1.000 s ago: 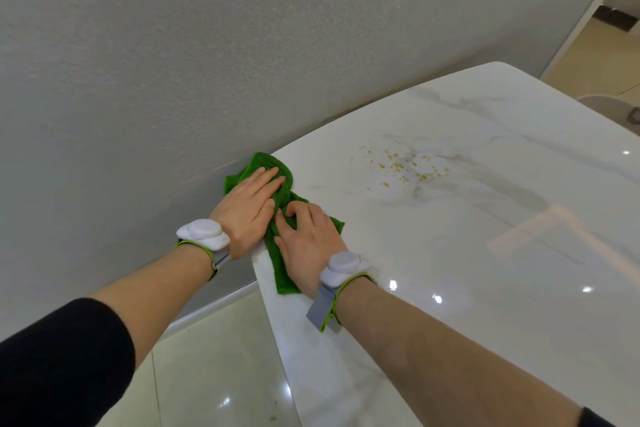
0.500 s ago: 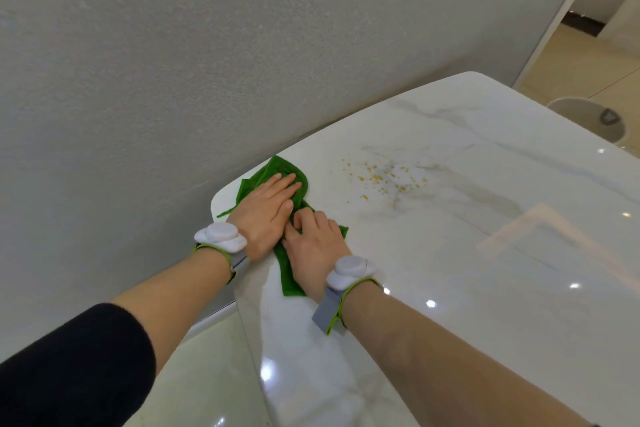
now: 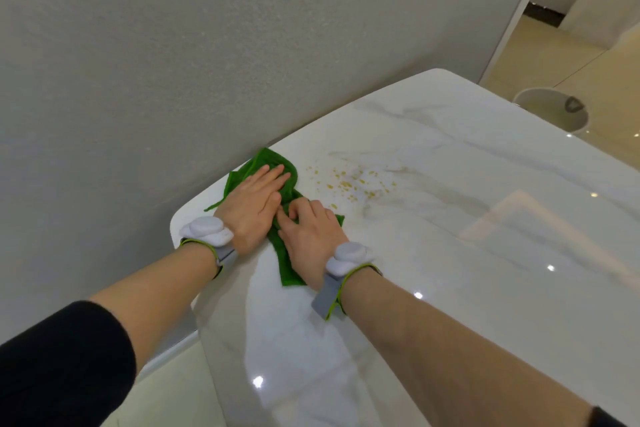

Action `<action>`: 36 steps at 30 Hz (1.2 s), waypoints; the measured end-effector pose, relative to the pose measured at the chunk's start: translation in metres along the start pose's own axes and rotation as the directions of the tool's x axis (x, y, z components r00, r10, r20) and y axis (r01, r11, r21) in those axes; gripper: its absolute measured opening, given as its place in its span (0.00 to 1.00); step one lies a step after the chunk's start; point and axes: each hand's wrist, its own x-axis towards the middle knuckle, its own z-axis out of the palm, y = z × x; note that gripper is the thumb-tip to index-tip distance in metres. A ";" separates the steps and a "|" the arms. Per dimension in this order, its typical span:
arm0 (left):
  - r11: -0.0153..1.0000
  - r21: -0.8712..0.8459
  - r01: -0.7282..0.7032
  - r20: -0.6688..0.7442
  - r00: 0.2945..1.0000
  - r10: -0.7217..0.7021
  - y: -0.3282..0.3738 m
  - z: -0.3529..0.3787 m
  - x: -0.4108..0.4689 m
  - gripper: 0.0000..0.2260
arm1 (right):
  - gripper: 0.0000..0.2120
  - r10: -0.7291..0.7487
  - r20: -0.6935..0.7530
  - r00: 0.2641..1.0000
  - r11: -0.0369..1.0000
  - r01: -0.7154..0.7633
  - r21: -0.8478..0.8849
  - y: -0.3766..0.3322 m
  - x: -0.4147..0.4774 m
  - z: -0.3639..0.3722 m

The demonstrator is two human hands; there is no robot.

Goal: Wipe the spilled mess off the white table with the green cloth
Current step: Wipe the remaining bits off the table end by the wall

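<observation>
Head view shows 1 white marble tabletop [image 3: 450, 253] set against a grey wall [image 3: 173, 45], with a pale bin [image 3: 554, 114] on the floor well beyond the hands. On the tabletop lies 1 green cloth [image 3: 273, 163], bunched near the corner, under both hands. 1 left hand [image 3: 254, 204] lies flat and spread on the far part of the cloth, palm down, pressing rather than gripping. 1 right hand [image 3: 311, 236] sits just beside it on the near part, fingers curled and pinching a fold of the fabric. Each wrist carries 1 white band, 2 in all. Just past the fingertips, to the right hand's side, lies 1 patch of small yellow crumbs [image 3: 353, 184], too many to count, apparently untouched. By my judgement the wiping has hardly begun: the cloth is being readied, and the whole mess is left to clear.
</observation>
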 end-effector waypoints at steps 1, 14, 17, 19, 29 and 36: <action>0.999 0.011 0.030 0.019 0.999 -0.031 0.002 -0.001 0.012 0.25 | 0.15 0.009 -0.007 1.000 1.000 -0.009 -0.007 0.006 0.008 0.000; 0.997 0.026 -0.066 0.060 0.996 0.065 0.020 0.000 0.029 0.25 | 0.17 0.055 -0.039 0.998 0.996 -0.057 -0.065 0.030 -0.001 -0.004; 0.998 0.060 -0.018 0.078 0.997 0.014 0.020 0.001 0.068 0.23 | 0.16 0.118 -0.061 0.991 0.989 -0.124 -0.087 0.047 0.024 0.000; 0.998 0.063 0.024 0.071 0.997 -0.028 0.027 0.006 0.092 0.20 | 0.14 0.191 -0.065 0.979 0.975 -0.197 -0.098 0.057 0.036 0.005; 0.992 0.015 -0.122 0.065 0.991 0.120 0.038 0.011 0.060 0.25 | 0.17 0.094 -0.022 0.995 0.993 -0.095 -0.065 0.056 -0.004 -0.011; 0.998 0.046 -0.035 0.094 0.995 0.030 0.049 0.012 0.126 0.20 | 0.14 0.212 -0.077 0.974 0.969 -0.220 -0.114 0.094 0.038 -0.004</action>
